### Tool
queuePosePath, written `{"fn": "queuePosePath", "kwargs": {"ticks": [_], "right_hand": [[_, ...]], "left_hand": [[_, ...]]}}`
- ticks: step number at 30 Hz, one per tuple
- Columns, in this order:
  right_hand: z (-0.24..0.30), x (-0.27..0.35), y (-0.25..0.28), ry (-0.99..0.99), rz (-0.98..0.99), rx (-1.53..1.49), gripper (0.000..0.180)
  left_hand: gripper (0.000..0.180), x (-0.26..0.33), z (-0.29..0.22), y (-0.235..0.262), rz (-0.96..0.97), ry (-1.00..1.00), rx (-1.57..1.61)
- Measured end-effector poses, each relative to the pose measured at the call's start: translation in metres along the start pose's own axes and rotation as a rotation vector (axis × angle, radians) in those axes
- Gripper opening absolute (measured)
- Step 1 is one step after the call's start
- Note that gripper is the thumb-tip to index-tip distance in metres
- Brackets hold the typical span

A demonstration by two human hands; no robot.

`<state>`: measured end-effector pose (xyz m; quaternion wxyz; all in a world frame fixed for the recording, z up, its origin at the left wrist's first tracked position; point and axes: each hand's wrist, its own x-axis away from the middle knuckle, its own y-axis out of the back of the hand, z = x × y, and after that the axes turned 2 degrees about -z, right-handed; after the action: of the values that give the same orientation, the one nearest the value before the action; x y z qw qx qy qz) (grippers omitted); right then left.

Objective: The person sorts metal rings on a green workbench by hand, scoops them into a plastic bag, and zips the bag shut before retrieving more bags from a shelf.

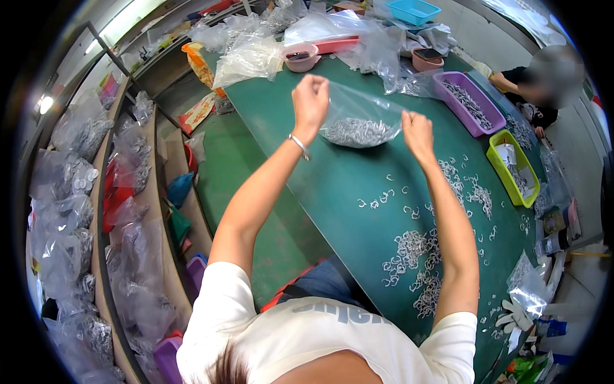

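Note:
A clear plastic bag (361,109) is stretched between my two hands above the green table (329,198). Small silvery metal pieces (358,132) fill its bottom. My left hand (311,101) is closed on the bag's upper left corner, its wrist wearing a silver bangle. At the right edge of the bag, my right hand (417,131) grips the plastic with bent fingers. Loose hook-shaped metal pieces (409,249) lie scattered and heaped on the table beneath and beside my right forearm.
A purple basket (441,86) and a lime-green basket (499,163) of metal parts stand at the right. Another person (531,80) sits beyond them. Pink bowls (300,63) and plastic bags (249,61) crowd the far end. Shelves (150,211) of filled bags line the left.

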<state>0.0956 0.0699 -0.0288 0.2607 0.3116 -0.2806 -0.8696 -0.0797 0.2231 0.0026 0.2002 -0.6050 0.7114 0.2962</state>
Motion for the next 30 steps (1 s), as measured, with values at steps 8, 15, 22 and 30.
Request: {"fn": "queuePosePath", "kwargs": {"ticks": [8, 15, 22, 30], "right_hand": [[0.030, -0.081, -0.009, 0.070, -0.093, 0.011, 0.036], [0.047, -0.083, -0.018, 0.230, -0.307, -0.308, 0.037], [-0.018, 0.012, -0.028, 0.218, -0.036, -0.232, 0.034], [-0.074, 0.082, -0.014, -0.019, 0.261, -0.337, 0.031]], "left_hand": [[0.013, -0.076, 0.013, -0.019, -0.099, -0.116, -0.018], [0.008, -0.083, 0.003, -0.004, -0.152, -0.152, 0.353], [0.009, 0.060, 0.018, 0.033, 0.105, 0.193, 0.447], [0.031, 0.172, -0.015, 0.046, 0.251, 0.445, 0.523]]}}
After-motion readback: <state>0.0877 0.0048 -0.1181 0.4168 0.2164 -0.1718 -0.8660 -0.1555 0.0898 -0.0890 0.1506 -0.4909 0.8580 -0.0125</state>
